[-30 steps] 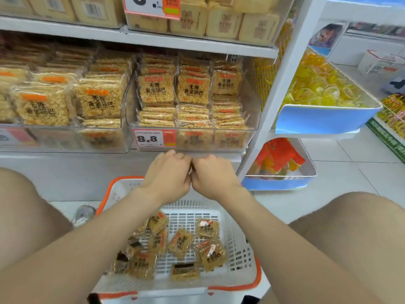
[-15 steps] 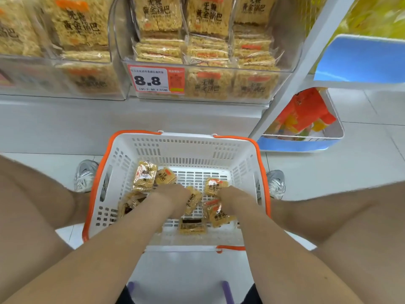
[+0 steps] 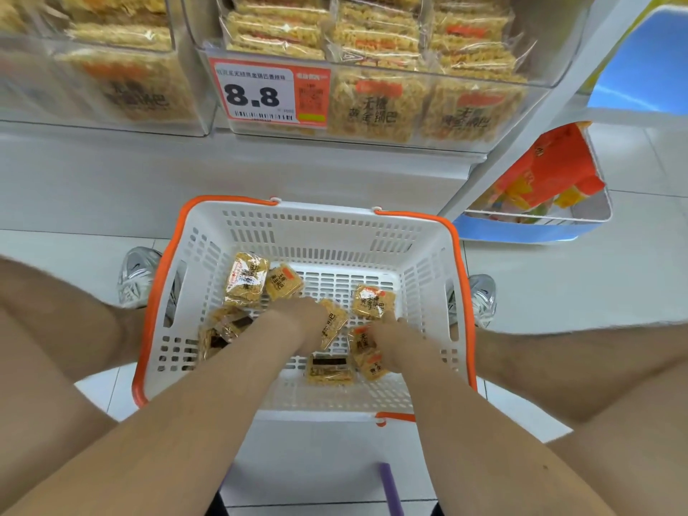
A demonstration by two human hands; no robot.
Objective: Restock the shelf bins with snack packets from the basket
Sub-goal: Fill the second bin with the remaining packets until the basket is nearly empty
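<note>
Left hand (image 3: pixel 302 324) and right hand (image 3: pixel 391 342) have dropped onto packets (image 3: pixel 334 325) in basket (image 3: pixel 324 213)

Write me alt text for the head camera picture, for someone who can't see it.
Seen from above, a person's left hand and right hand reach down among loose snack packets in a white basket with orange rims. Above it, clear shelf bins hold stacked matching packets, with an 8.8 price tag on the front.

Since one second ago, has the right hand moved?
Yes. The right hand came down from beside the price tag into the basket, among the snack packets.
</note>
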